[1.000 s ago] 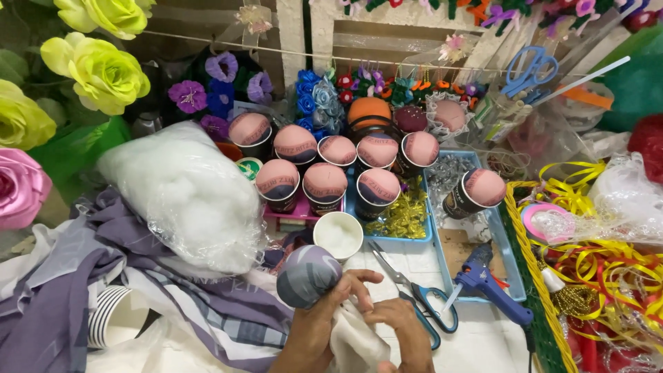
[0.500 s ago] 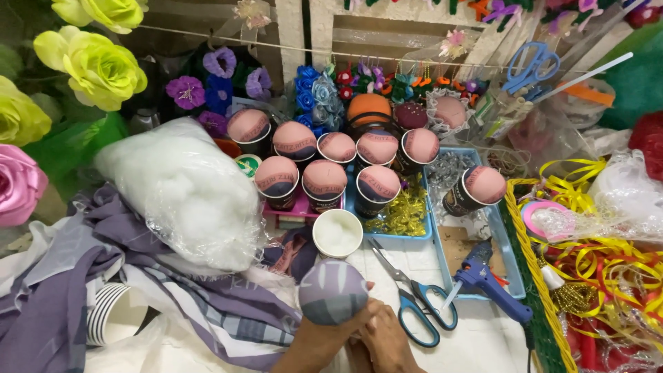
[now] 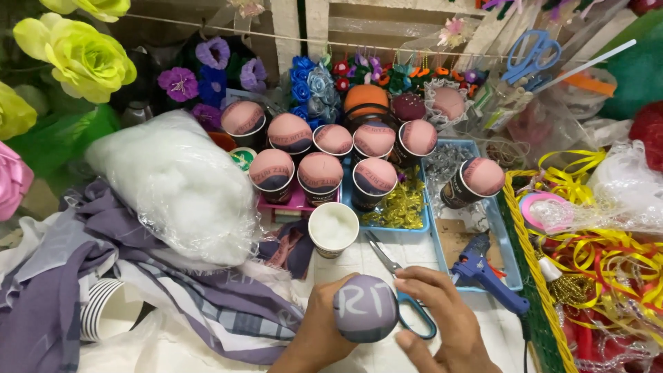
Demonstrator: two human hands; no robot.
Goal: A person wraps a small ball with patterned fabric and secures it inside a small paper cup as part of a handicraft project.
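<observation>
Head view: we hold a fabric-covered cup (image 3: 364, 308) between both hands, low over the bench (image 3: 483, 324).

Our left hand (image 3: 319, 330) wraps it from the left, fingers closed on it; right hand (image 3: 442, 319) touches its right side, fingers loosely curled. Domed end faces up.

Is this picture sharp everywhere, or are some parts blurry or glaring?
Head view: even, soft light, no hard shadows; the fabric-covered ball in both hands is sharp; the plastic bag of stuffing shows mild sheen; the yellow flower near the corner looks stretched by the wide lens.
</observation>
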